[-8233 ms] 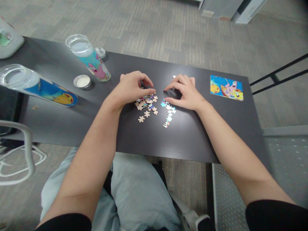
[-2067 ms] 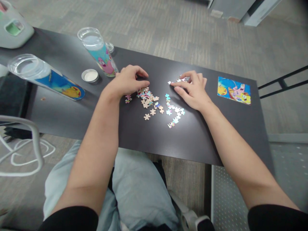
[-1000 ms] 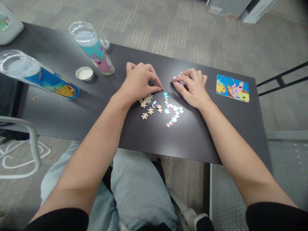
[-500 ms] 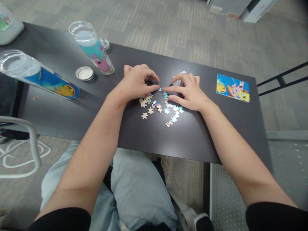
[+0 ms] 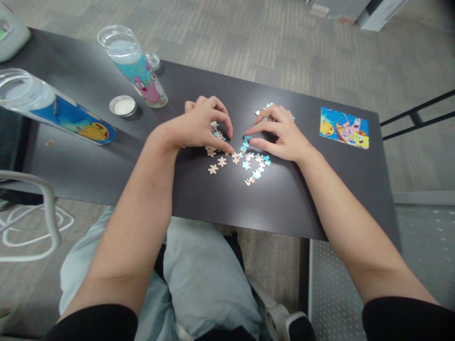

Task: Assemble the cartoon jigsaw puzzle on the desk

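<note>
My left hand (image 5: 209,122) arches over a loose pile of small jigsaw pieces (image 5: 215,130), thumb and fingers apart. Its thumb tip is beside a tan piece lying face down (image 5: 235,158). With index finger and thumb, my right hand (image 5: 275,132) pinches the edge of a blue jigsaw piece (image 5: 248,139), which seems to touch another blue piece (image 5: 244,146) below it. Several pieces (image 5: 259,166) form a curved cluster nearer to me. Other pieces (image 5: 263,109) lie partly hidden behind my right hand.
On the dark table (image 5: 213,203), a SpongeBob picture card (image 5: 344,128) lies to the right. Two clear tubes with cartoon prints, one blue (image 5: 76,118) and one turquoise (image 5: 147,80), are at the left. Near them are a round lid (image 5: 122,106) and another lid (image 5: 153,61).
My left hand has drawn away from the blue piece, its thumb lower and its fingers wider. The blue piece has moved right and toward me, alongside the right fingertips.
</note>
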Available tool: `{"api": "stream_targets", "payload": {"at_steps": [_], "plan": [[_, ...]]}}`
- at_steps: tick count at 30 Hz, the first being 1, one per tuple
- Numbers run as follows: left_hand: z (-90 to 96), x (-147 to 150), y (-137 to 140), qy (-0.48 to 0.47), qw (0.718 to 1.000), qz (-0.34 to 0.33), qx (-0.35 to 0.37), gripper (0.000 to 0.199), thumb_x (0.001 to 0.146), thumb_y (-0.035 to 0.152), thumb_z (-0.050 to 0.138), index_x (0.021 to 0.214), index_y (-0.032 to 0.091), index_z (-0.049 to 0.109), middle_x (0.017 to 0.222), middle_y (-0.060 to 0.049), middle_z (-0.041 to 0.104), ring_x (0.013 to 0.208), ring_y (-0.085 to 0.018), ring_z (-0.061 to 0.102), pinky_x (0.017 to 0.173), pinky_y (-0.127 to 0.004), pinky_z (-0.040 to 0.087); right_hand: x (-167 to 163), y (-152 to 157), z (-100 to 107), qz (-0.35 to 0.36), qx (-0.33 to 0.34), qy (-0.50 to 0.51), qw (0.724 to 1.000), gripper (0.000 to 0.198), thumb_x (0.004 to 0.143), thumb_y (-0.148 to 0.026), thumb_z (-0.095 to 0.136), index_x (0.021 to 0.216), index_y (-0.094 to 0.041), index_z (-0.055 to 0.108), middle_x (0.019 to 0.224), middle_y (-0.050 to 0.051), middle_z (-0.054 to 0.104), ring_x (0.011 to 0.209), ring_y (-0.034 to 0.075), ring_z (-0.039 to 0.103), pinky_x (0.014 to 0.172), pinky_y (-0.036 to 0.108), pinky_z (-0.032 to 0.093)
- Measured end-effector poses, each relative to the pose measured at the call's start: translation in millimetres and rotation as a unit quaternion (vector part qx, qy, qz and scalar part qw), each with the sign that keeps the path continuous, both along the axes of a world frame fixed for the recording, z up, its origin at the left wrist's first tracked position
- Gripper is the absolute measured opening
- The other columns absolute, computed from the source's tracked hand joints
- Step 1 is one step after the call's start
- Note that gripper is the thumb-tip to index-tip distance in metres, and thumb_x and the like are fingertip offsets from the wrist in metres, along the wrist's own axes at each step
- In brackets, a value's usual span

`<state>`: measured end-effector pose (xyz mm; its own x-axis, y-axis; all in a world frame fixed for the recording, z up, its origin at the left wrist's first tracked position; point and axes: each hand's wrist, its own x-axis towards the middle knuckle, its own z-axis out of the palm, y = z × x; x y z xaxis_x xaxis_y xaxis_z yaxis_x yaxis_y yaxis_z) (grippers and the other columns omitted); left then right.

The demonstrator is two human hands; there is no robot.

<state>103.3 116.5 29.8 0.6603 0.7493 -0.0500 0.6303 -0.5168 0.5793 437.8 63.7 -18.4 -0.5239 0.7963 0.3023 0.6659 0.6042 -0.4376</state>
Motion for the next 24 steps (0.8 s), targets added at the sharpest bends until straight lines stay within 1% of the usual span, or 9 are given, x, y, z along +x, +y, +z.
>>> {"api": "stream_targets", "payload": {"at_steps": [2,4,9,11,13,16,19,22,24], "plan": [[-0.1,1,1,-0.004,1.0,0.002,0.0,0.07,0.081,0.101,0.099,0.104,0.035,0.095,0.152,-0.009,0.077,0.164,-0.049,0.057,0.146,-0.063,0.034,-1,-1,0,0.013,0.01,0.006,1.0,0.053,0.123,-0.081,0.076,0.151,-0.042,0.1,0.147,0.014,0.085,0.139,0.046,0.076,0.128,0.076,0.056],[-0.3,1,2,-0.008,1.0,0.008,-0.002,0.063,0.086,0.095,0.097,0.105,0.035,0.096,0.147,-0.009,0.078,0.162,-0.048,0.058,0.146,-0.065,0.034,-4,-3,0,0.031,0.014,0.01,0.999,0.054,0.123,-0.082,0.075,0.153,-0.045,0.1,0.149,0.014,0.085,0.137,0.045,0.076,0.127,0.076,0.056],[-1.4,0,4,-0.002,0.999,0.034,-0.001,0.048,0.095,0.08,0.092,0.106,0.033,0.095,0.141,-0.01,0.08,0.154,-0.047,0.062,0.147,-0.07,0.03,-7,-5,5,0.056,-0.023,0.01,0.998,0.06,0.122,-0.094,0.07,0.131,-0.048,0.106,0.144,0.011,0.088,0.133,0.041,0.076,0.129,0.072,0.053],[-1.4,-1,4,-0.001,0.999,0.036,-0.001,0.051,0.093,0.083,0.093,0.107,0.034,0.096,0.142,-0.009,0.081,0.154,-0.047,0.062,0.147,-0.07,0.031,-6,-5,7,0.057,-0.036,0.018,0.998,0.064,0.12,-0.098,0.07,0.122,-0.046,0.107,0.142,0.01,0.089,0.129,0.039,0.076,0.129,0.071,0.053],[-1.1,-2,4,-0.005,1.0,0.029,-0.003,0.058,0.088,0.089,0.097,0.108,0.035,0.096,0.143,-0.009,0.081,0.155,-0.047,0.061,0.146,-0.069,0.032,-7,-6,8,0.061,-0.039,0.028,0.997,0.061,0.118,-0.096,0.074,0.118,-0.046,0.107,0.142,0.01,0.089,0.126,0.039,0.076,0.129,0.071,0.053],[-0.9,-2,4,-0.005,1.0,0.02,-0.007,0.065,0.084,0.096,0.097,0.107,0.035,0.096,0.142,-0.009,0.081,0.156,-0.048,0.06,0.145,-0.067,0.033,-15,-12,10,0.054,-0.041,0.02,0.998,0.047,0.117,-0.087,0.083,0.13,-0.047,0.105,0.145,0.009,0.088,0.133,0.041,0.074,0.134,0.072,0.051],[-0.5,-2,5,-0.002,1.0,0.018,-0.011,0.065,0.085,0.097,0.095,0.106,0.035,0.095,0.142,-0.01,0.08,0.158,-0.049,0.061,0.144,-0.066,0.035,-29,-21,9,0.042,-0.026,0.021,0.999,0.048,0.116,-0.083,0.088,0.138,-0.042,0.102,0.146,0.011,0.087,0.139,0.044,0.074,0.133,0.072,0.05],[1.3,-2,5,0.0,1.0,0.015,-0.015,0.063,0.087,0.094,0.093,0.107,0.034,0.094,0.142,-0.01,0.082,0.156,-0.049,0.064,0.143,-0.067,0.035,-43,-29,9,0.051,-0.03,0.026,0.998,0.055,0.115,-0.088,0.089,0.133,-0.037,0.101,0.149,0.013,0.088,0.138,0.044,0.075,0.129,0.07,0.05],[3.3,-1,4,-0.002,1.0,0.014,-0.018,0.061,0.087,0.092,0.093,0.107,0.034,0.094,0.141,-0.009,0.085,0.153,-0.048,0.067,0.144,-0.068,0.035,-48,-32,9,0.057,-0.04,0.026,0.997,0.056,0.115,-0.091,0.087,0.127,-0.038,0.1,0.149,0.012,0.088,0.136,0.045,0.075,0.127,0.07,0.05]]}}
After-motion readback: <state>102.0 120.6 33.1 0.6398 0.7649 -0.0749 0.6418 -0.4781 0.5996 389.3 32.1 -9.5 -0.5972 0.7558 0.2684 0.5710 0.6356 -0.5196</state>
